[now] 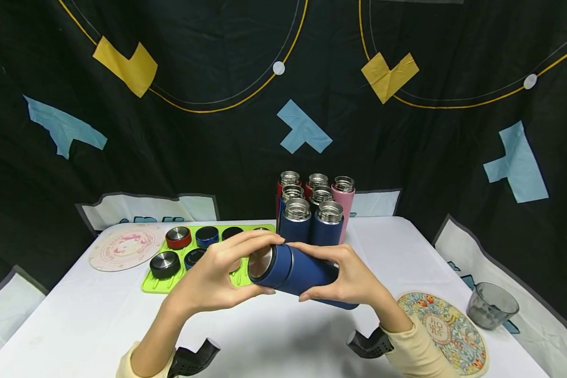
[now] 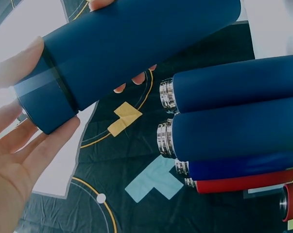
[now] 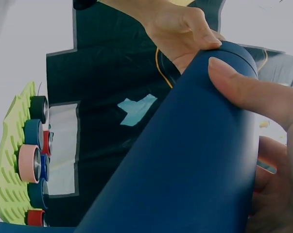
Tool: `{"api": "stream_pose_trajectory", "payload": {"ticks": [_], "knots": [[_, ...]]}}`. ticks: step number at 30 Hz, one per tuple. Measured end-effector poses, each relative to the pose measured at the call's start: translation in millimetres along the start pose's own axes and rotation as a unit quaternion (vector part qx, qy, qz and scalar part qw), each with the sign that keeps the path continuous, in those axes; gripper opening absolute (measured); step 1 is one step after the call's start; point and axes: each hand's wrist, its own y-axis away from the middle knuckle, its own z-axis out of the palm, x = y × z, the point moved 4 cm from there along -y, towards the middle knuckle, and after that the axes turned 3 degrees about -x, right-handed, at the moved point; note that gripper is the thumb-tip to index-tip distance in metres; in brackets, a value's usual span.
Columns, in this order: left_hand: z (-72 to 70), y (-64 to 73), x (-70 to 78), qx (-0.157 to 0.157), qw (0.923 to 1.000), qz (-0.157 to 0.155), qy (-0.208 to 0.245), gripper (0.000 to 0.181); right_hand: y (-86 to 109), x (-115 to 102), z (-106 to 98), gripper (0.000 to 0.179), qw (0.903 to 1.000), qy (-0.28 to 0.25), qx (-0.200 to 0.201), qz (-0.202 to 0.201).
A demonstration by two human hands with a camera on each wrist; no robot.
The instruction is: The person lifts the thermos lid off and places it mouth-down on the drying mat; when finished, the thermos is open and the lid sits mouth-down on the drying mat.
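A dark blue flask [image 1: 302, 276] with its lid [image 1: 268, 264] on lies sideways in the air above the white table [image 1: 99, 315], held by both hands. My left hand [image 1: 217, 278] curls round the lid end [image 2: 42, 99], thumb below and fingers [image 2: 15, 65] on top. My right hand [image 1: 354, 275] grips the flask's body [image 3: 185, 160] with its thumb [image 3: 253, 92] across it. Behind them stands a cluster of several open flasks [image 1: 312, 212], blue, red and pink, showing steel necks [image 2: 165, 138].
A green tray [image 1: 163, 283] at the left holds several loose lids [image 1: 178, 237], red, blue and black. A round pink mat [image 1: 125, 247] lies beside it. A patterned coaster [image 1: 441, 328] and a grey glass cup [image 1: 491, 304] sit at the right. A dark patterned cloth hangs behind.
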Motion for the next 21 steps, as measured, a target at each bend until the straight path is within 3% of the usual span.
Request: {"api": "stream_pose_trajectory", "payload": {"ticks": [7,12,16,18,21], "knots": [[0.5,0.4,-1.4,0.022,0.9996,-0.012,-0.016,0.074,0.7,-7.1,-0.2,0.08,0.9989,0.029,0.031,-0.018],[4.9,-0.6,-10.9,0.054,0.9935,-0.097,-0.025,0.072,0.3,-11.2,0.9,0.077,0.9921,0.106,0.063,-0.023],[8.6,-1.4,-16.6,0.049,0.9871,-0.15,-0.027,0.074,0.8,-11.6,0.9,0.077,0.9849,0.157,0.073,-0.014],[9.1,-1.4,-17.5,0.036,0.9872,-0.154,-0.02,0.075,0.9,-10.6,0.9,0.077,0.9849,0.159,0.067,-0.012],[8.4,-1.6,-16.5,0.017,0.9904,-0.136,-0.015,0.073,1.0,-7.8,0.7,0.077,0.9884,0.143,0.05,-0.003]]}}
